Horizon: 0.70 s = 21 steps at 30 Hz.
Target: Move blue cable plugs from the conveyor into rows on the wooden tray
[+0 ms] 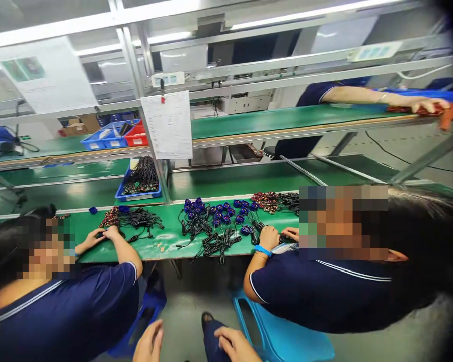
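Down at the bottom centre, the left hand (149,343) and right hand (236,344) rest loosely open, holding nothing, beside a blue stool (283,337). Above, a green counter (166,241) carries black cables (215,241) where 2 seated co-workers work under white shelving frames.

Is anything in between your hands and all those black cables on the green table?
Yes. Both hands, the left hand and the right hand, sit low near the lap, touching nothing on the table. Two seated co-workers and a blue stool stand between them and the black cables on the green table.
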### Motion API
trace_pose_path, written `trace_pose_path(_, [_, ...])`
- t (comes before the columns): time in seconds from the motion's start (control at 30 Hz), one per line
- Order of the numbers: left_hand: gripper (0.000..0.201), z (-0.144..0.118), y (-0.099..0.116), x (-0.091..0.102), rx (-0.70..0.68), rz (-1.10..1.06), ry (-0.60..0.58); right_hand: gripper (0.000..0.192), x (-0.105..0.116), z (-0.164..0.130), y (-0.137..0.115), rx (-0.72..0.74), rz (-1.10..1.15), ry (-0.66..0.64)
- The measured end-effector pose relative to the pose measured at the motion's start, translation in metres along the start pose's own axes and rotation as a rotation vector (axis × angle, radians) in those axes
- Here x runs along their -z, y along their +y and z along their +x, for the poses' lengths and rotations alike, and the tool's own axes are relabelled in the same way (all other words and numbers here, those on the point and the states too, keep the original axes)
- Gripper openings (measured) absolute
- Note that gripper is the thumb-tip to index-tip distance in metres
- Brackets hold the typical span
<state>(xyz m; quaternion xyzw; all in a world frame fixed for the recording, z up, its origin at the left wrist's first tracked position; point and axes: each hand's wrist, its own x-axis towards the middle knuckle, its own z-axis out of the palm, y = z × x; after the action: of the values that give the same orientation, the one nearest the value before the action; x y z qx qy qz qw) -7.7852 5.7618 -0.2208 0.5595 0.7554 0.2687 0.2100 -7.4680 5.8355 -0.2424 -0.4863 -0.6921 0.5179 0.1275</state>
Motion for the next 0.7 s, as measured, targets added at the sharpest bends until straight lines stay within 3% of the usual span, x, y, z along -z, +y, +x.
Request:
trace_pose_path(0.07, [0.043,0.06,0.006,-0.005,-0.081,-0.064,-0.105,0.038,0.0,0.012,-0.008,-0.029,0.028,0.007])
trace_pose_path(0.13, [0.044,0.119,0.02,-0.014,-0.167,-0.067,-0.133,0.04,0.004,0.035,-0.012,-0.061,0.077,0.073])
trace_pose_path(0.3, [0.044,0.256,0.054,-0.055,-0.304,0.0,-0.121,0.044,0.035,0.136,-0.021,-0.045,0.283,0.179])
trace_pose_path(0.5, [0.061,0.413,0.102,-0.098,-0.385,0.23,-0.177,0.044,0.113,0.281,-0.037,0.062,0.35,0.305])
trace_pose_path(0.6, [0.081,0.486,0.13,-0.112,-0.423,0.402,-0.288,0.044,0.162,0.35,-0.041,0.087,0.234,0.45])
trace_pose_path(0.7, [0.096,0.543,0.141,-0.126,-0.503,0.534,-0.471,0.05,0.203,0.414,-0.044,0.096,0.019,0.605])
